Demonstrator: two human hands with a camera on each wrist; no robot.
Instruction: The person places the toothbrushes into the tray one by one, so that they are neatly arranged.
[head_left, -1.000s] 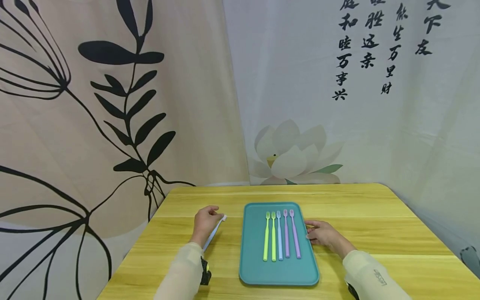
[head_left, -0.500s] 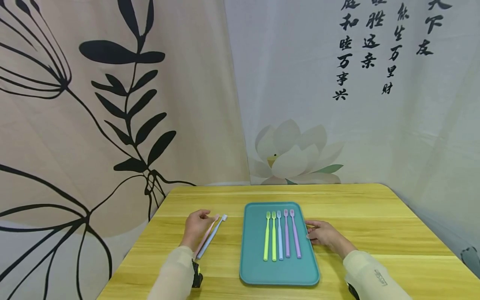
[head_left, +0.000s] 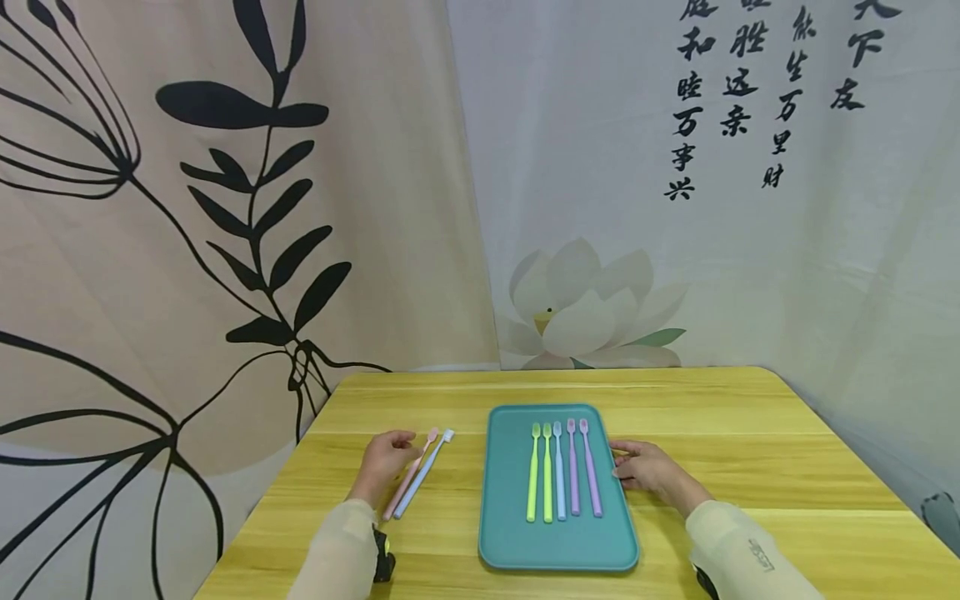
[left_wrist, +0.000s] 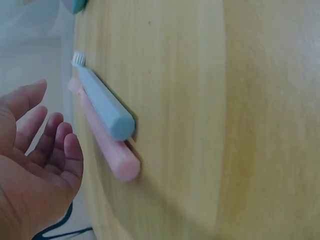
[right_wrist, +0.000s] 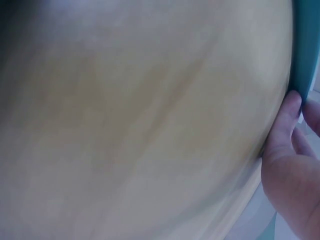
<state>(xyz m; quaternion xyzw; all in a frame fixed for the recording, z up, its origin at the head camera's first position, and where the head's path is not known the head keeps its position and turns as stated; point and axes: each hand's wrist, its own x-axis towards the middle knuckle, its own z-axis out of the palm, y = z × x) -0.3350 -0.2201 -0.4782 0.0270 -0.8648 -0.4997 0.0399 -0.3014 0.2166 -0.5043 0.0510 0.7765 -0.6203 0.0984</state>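
My left hand (head_left: 385,465) hovers just left of two toothbrushes on the wooden table, its fingers loosely bent with nothing between them. The nearer one is a pink toothbrush (left_wrist: 107,142). Beside it, close along its right, lies a light blue toothbrush (left_wrist: 109,107) with a white bristle head; both slant with their heads away from me. My right hand (head_left: 654,473) grips the right rim of a teal tray (head_left: 506,508), thumb and fingers at the edge. On that tray two yellow-green toothbrushes (head_left: 533,479), a blue toothbrush (head_left: 559,479) and two purple toothbrushes (head_left: 590,475) lie in a row.
The wooden table (head_left: 750,450) reaches back to a printed curtain (head_left: 405,208) with plant and lotus drawings and black characters. Between the tray and the loose toothbrushes runs a strip of tabletop.
My left hand has set the pink toothbrush down left of the blue one, let go and drawn back leftward. The right hand and the tray have stayed where they were.
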